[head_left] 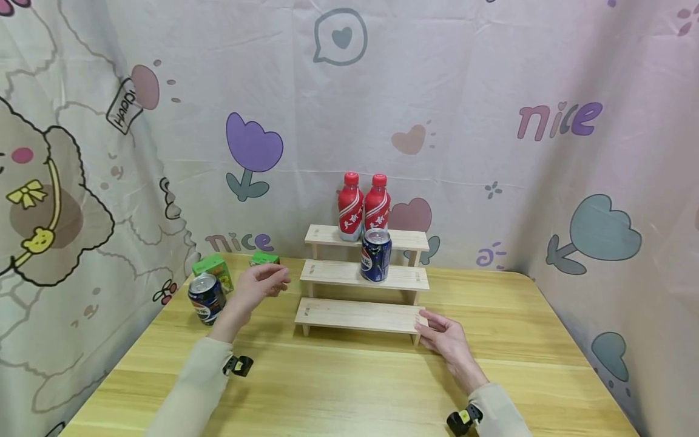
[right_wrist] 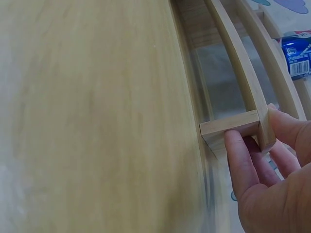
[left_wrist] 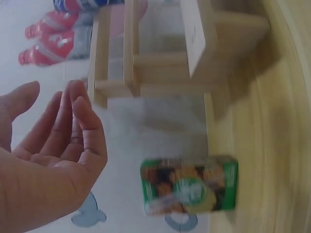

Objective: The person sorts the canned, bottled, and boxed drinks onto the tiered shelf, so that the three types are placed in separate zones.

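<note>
- Right hand (head_left: 449,340): grips right end of bottom step on wooden rack (head_left: 355,315); fingers pinching the board end, digits on both sides of it, close by the leg;
- Wooden rack: sits on table (head_left: 349,394), near the back edge, roughly mid-view; long axis of all three steps runs left to right; low step faces the person, steps climb toward the patterned cloth (head_left: 453,60);
- Left hand (head_left: 252,294): hovers above table, left of rack and apart from it; holds nothing; fingers loosely bent, side by side, thumb spread away from them;
- First red bottle (head_left: 351,206), second red bottle (head_left: 377,203): stand side by side on top step; long axes vertical, caps up;
- Rack can (head_left: 375,255): stands upright on middle step, right of centre, in front of second red bottle; long axis vertical, top end up;
- Table can (head_left: 206,298): stands upright on table, left of left hand; top end up;
- First green box (head_left: 212,266): sits just behind table can;
- Second green box (head_left: 264,258): sits farther right, partly hidden by left hand; one box in left wrist view stands with long axis vertical; cannot tell which
</note>
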The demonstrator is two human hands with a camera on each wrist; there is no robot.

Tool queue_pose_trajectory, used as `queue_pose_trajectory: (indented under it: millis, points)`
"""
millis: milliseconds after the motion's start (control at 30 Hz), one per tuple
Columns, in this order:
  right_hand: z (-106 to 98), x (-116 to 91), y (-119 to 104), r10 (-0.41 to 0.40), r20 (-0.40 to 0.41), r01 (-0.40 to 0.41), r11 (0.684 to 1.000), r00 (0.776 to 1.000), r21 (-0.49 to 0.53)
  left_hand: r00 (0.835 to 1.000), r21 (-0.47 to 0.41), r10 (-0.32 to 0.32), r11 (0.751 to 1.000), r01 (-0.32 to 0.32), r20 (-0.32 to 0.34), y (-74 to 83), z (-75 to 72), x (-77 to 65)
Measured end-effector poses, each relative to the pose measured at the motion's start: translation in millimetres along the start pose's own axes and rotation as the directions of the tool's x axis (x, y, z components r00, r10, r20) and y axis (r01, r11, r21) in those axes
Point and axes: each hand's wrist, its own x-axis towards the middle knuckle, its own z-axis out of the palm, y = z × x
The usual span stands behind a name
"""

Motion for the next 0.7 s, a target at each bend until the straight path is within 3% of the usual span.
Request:
queue_pose_trajectory:
  millis: [367, 700]
  points:
    - [1, 1, -1, 0.004, 0.000, -0.004, 1.000, 1.000, -0.005, 0.997, 0.066, -0.005, 0.998, 0.010, -0.078, -17.2, -42.0, -19.2]
    - [0, 2, 0, 0.002, -0.004, -0.002, 1.000, 1.000, -0.013, 0.985, 0.043, -0.012, 0.999, 0.020, -0.172, -30.4, -60.5, -26.2]
